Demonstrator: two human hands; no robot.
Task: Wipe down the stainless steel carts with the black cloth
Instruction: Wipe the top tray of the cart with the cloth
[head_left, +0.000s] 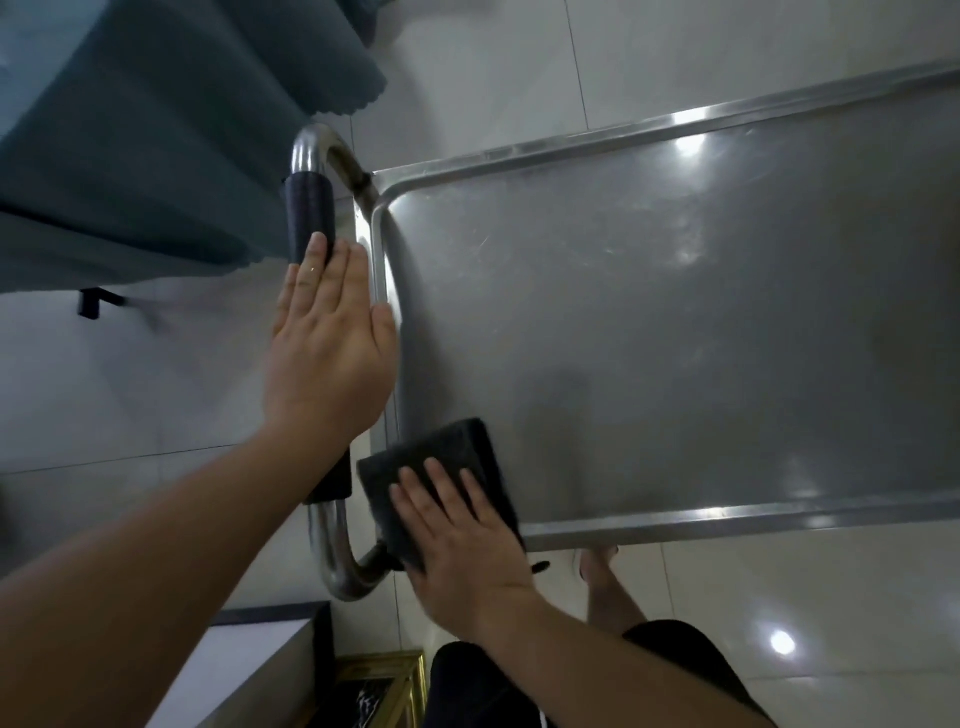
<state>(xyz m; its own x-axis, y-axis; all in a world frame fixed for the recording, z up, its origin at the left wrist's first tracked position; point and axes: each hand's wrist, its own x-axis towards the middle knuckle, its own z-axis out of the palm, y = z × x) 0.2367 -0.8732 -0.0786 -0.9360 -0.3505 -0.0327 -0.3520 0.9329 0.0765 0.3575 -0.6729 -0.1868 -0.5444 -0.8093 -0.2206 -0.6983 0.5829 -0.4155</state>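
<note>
Here, the right hand (470, 545) presses the black cloth (441, 478) with flat fingers onto the cart's top tray (675, 322), at its near corner; the left hand (330, 343), fingers straight, rests on the handle (310, 218). Most of the tray beyond the cloth apparently remains unwiped.

One steel cart (649, 332) with one looped handle (311, 208); one black cloth (441, 467); two hands, left (327, 353) and right (462, 551); one blue curtain (156, 130); one gold-framed stand (384, 686).

Cart top (649, 322) bare; handle (310, 218) borders its left.
</note>
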